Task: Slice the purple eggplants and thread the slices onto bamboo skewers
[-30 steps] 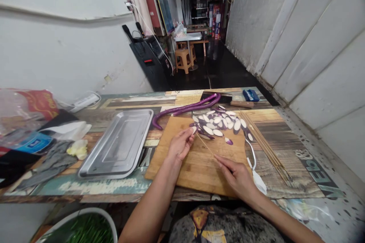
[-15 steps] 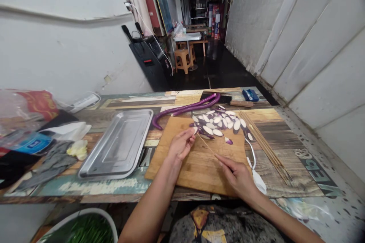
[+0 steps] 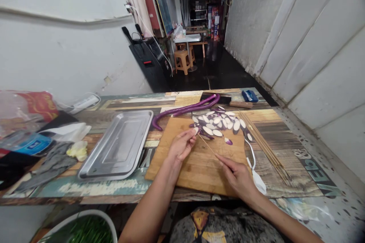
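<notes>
Between its thumb and fingers, my left hand (image 3: 183, 145) pinches an eggplant slice (image 3: 195, 130). My right hand (image 3: 235, 174) is closed on a thin wooden skewer (image 3: 207, 145), whose far end meets or nearly meets that slice; I cannot tell whether it has pierced it. Both hands are over the wooden cutting board (image 3: 199, 174). A pile of white-fleshed, purple-skinned eggplant slices (image 3: 217, 133) covers the board's far right part, and one purple-tipped piece (image 3: 228, 141) lies apart. Behind the board are long whole purple eggplants (image 3: 185, 109).
A metal tray (image 3: 118, 144) lies left of the board, and a bundle of skewers (image 3: 266, 150) right of it. A knife (image 3: 241, 104) and a blue box (image 3: 249, 96) are at the back. Grey cloth (image 3: 53, 163) lies left; a tub of greens (image 3: 88, 229) stands below.
Hardly anything differs. Both hands keep the same grip on the slice and the skewer, and the view has shifted very slightly.
</notes>
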A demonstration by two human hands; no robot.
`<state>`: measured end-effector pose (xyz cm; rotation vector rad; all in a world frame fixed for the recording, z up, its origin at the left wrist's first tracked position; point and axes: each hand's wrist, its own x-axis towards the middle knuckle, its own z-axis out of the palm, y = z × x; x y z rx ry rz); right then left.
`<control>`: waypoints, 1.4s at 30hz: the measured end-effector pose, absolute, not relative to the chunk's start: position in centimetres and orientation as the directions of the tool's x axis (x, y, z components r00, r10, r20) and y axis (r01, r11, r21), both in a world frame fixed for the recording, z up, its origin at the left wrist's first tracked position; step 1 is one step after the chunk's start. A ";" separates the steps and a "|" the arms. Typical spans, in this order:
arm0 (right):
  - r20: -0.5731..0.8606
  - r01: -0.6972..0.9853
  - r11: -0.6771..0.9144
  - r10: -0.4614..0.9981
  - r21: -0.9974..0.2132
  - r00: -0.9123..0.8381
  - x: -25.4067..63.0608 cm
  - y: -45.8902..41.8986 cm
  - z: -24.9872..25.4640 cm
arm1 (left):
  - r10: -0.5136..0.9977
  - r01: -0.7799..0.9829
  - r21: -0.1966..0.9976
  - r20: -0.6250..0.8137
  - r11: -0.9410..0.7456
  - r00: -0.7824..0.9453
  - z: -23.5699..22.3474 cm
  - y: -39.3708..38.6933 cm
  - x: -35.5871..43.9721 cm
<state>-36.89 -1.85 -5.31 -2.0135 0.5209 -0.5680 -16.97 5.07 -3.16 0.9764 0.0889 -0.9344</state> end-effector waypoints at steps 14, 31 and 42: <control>0.167 -0.137 -0.455 -0.567 -0.880 0.807 -36.9 -1.8 -5.4 | -0.694 0.737 0.648 -0.441 0.193 0.569 -3.3 5.2 -16.8; -0.063 -0.162 -0.120 -0.582 -0.980 0.811 -36.2 -1.3 -5.4 | -0.721 0.757 0.631 -0.446 0.167 0.530 -3.3 5.4 -16.7; -0.194 -0.154 0.118 -0.537 -0.981 0.821 -35.6 -0.8 -4.6 | -0.736 0.756 0.635 -0.434 0.159 0.519 -3.2 5.4 -16.7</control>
